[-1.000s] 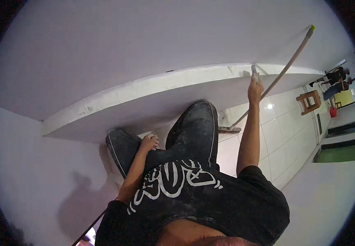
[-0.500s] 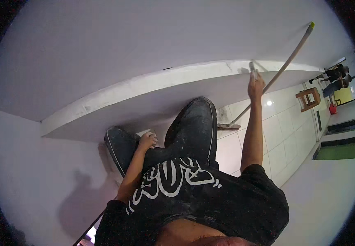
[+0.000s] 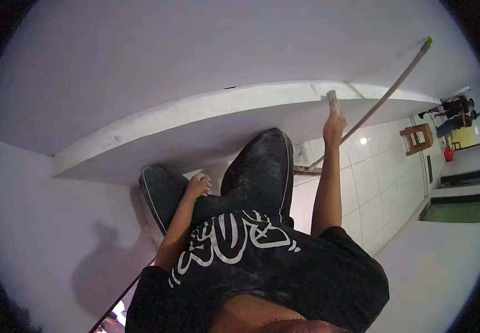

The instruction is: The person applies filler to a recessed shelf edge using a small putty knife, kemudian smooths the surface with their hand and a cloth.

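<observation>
Right hand (image 3: pixel 334 125) grips a small pale flat-bladed scraper tool (image 3: pixel 332 102), its blade set against the white plaster ledge (image 3: pixel 206 114) for contact. Left hand (image 3: pixel 196 186), curled below the ledge, braces on the dark-trousered knee (image 3: pixel 262 166).

The right hand (image 3: pixel 334 125) is stretched well out from the body on a straight arm, its fingers closed around a small flat tool. The left hand (image 3: pixel 197 186) is drawn in close, its arm bent, with its fingers curled and resting on the raised knee.
</observation>
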Demonstrator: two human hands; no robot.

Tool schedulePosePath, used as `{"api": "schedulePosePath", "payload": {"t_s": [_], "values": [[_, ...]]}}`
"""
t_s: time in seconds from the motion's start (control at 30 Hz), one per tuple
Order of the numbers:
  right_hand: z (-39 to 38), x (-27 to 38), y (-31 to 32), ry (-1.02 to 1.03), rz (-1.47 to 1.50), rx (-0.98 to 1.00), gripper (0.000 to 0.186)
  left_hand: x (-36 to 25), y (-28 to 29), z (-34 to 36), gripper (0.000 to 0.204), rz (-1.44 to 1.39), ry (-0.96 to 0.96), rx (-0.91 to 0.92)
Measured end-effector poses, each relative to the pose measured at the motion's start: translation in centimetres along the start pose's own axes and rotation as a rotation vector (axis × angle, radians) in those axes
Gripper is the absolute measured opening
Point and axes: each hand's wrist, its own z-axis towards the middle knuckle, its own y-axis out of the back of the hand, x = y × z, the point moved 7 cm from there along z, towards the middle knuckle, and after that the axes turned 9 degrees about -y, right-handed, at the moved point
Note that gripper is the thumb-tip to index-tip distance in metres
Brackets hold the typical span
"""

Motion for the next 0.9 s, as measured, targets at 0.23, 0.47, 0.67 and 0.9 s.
{"api": "schedulePosePath", "payload": {"t_s": [0.23,0.47,0.67,0.9], "values": [[-3.5,2.1,-0.2,-0.155,-0.235,-0.006,0.051,-1.8,-0.5,-0.8,0.034,0.075,-0.076,-0.037],[-7.0,11.3,-7.4,0.027,-0.255,0.014,0.051,-1.5,-0.2,-0.8,0.033,0.096,-0.075,-0.038],[-11.5,19.9,-12.5,0.237,-0.104,0.2,0.047,-5.5,-1.3,-2.7,0.031,0.36,-0.241,-0.085],[-8.2,17.3,-11.2,0.382,-0.24,0.155,0.034,-2.8,-0.6,-1.3,0.032,0.14,-0.142,-0.112]]}}
